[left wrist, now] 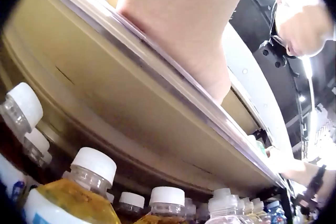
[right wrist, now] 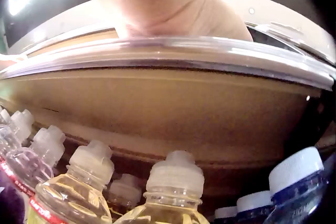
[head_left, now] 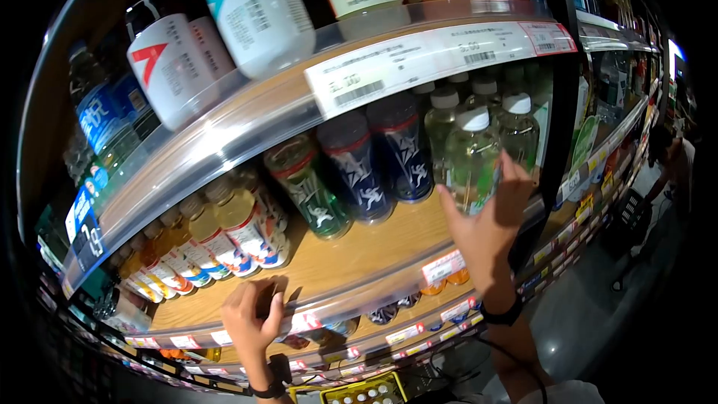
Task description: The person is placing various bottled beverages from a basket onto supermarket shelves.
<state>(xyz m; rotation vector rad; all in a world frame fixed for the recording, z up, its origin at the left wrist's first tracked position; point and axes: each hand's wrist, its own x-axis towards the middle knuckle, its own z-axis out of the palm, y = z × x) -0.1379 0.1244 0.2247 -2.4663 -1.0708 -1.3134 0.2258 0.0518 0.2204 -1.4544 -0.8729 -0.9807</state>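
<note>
In the head view my right hand [head_left: 490, 217] reaches onto the shelf, its thumb and fingers on either side of a clear bottle [head_left: 471, 157] with a white cap, which stands upright among similar bottles. My left hand [head_left: 253, 318] is at the shelf's front edge, fingers loosely bent, holding nothing. The left wrist view has part of the left hand [left wrist: 178, 29] large above the shelf edge, fingers hidden; farther off is the right hand [left wrist: 281, 163]. Part of the right hand [right wrist: 157, 8] shows over the edge in the right wrist view, fingertips hidden.
Dark blue bottles [head_left: 355, 168] and a green bottle [head_left: 308, 191] stand left of the clear ones; juice bottles [head_left: 243, 224] line the left end. Above runs a shelf edge with price labels [head_left: 441, 52]. A yellow basket [head_left: 363, 390] with bottles is below.
</note>
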